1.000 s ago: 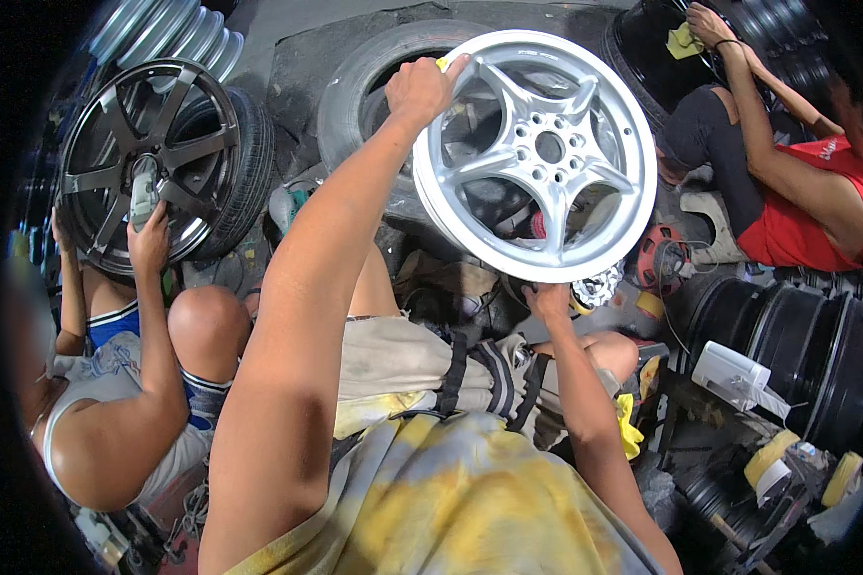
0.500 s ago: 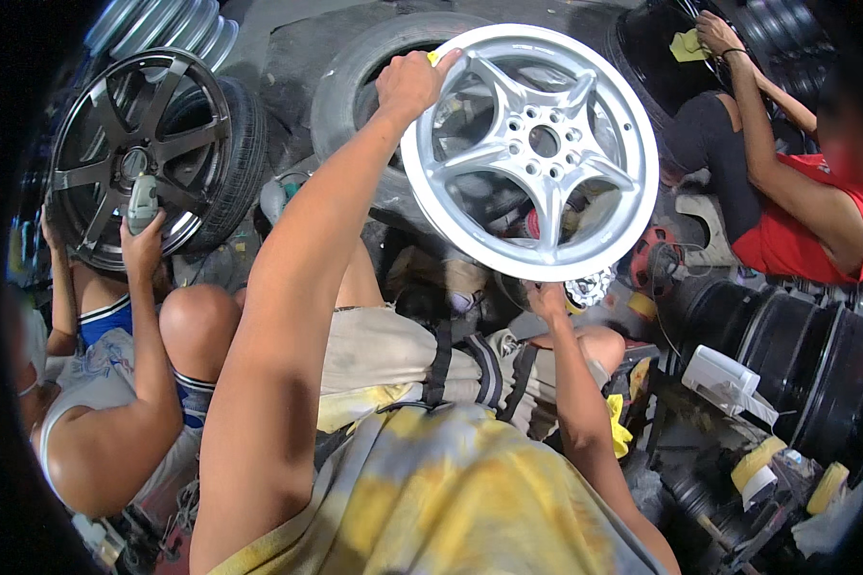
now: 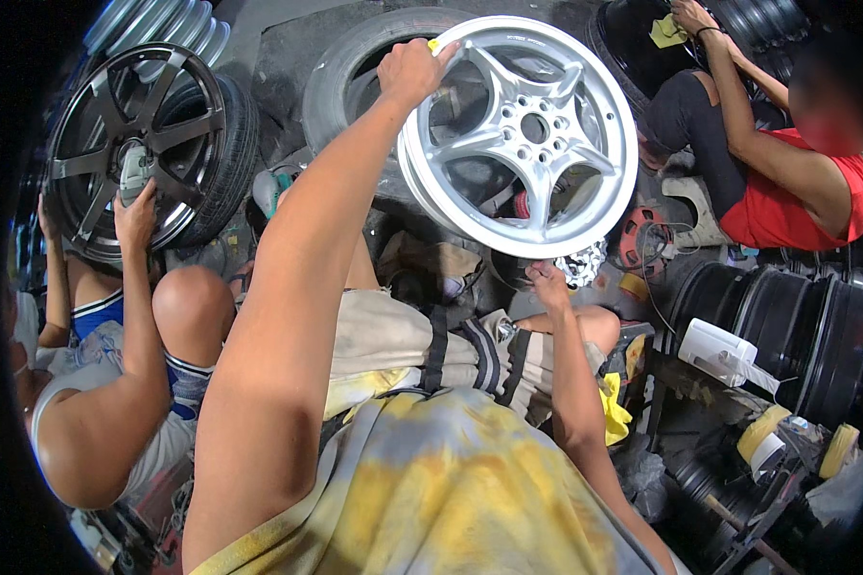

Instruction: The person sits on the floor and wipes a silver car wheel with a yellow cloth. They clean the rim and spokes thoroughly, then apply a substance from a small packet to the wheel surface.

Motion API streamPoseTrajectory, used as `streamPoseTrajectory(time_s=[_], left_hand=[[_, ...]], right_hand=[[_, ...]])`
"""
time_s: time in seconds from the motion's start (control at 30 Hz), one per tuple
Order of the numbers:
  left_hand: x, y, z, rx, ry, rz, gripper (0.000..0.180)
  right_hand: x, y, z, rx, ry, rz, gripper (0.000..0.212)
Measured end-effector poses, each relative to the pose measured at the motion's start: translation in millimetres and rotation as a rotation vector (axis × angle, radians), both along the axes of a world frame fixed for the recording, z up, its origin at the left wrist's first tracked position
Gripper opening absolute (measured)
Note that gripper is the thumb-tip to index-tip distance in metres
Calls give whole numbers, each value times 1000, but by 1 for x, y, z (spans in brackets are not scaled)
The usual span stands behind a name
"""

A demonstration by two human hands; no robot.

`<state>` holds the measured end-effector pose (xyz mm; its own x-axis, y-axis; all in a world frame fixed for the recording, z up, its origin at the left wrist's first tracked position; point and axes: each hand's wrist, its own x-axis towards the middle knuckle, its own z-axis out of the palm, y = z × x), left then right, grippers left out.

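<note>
A silver wheel rim (image 3: 552,171) with star-shaped spokes and a ring of bolt holes is held up in front of me, its face tilted toward me. My left hand (image 3: 414,73) grips its upper left edge, and a small yellow bit (image 3: 433,45) shows at the fingers; its kind I cannot make out. Below, my right hand (image 3: 548,286) is closed at the bottom edge, its fingertips partly hidden by the rim. Behind the rim, a large grey tyre (image 3: 328,96) lies on the ground.
At left a co-worker presses a grey-green hand tool (image 3: 136,172) to a dark wheel (image 3: 96,168). Another person in a red top (image 3: 801,192) works at upper right with a yellow cloth (image 3: 667,32). Black rims (image 3: 786,326), a red reel-like thing (image 3: 642,235) and a white box (image 3: 714,353) stand at right.
The silver rim has turned and tilted a little, showing more of its left side wall. Both my hands keep hold. The co-worker's tool has shifted slightly up on the dark wheel.
</note>
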<state>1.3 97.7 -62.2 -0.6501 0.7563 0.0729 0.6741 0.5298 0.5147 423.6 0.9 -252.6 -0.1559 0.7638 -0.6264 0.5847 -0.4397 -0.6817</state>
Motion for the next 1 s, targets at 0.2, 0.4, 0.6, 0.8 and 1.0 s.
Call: streamPoseTrajectory(time_s=[0.2,0.4,0.6,0.8,1.0], left_hand=[[1,4,-5,0,-6,-27,66],[3,4,-3,-7,-27,-22,66],[2,3,-3,-5,-21,-20,67],[1,7,-5,-12,-28,-50,72],[2,8,-6,-16,-8,-36,70]], right_hand=[[17,1,-14,7,169,-45,21],[13,-1,-19,110,179,-47,19],[5,-4,-2,-71,271,-178,21],[14,13,-14,107,162,157,27],[7,29,-9,435,-555,594,36]])
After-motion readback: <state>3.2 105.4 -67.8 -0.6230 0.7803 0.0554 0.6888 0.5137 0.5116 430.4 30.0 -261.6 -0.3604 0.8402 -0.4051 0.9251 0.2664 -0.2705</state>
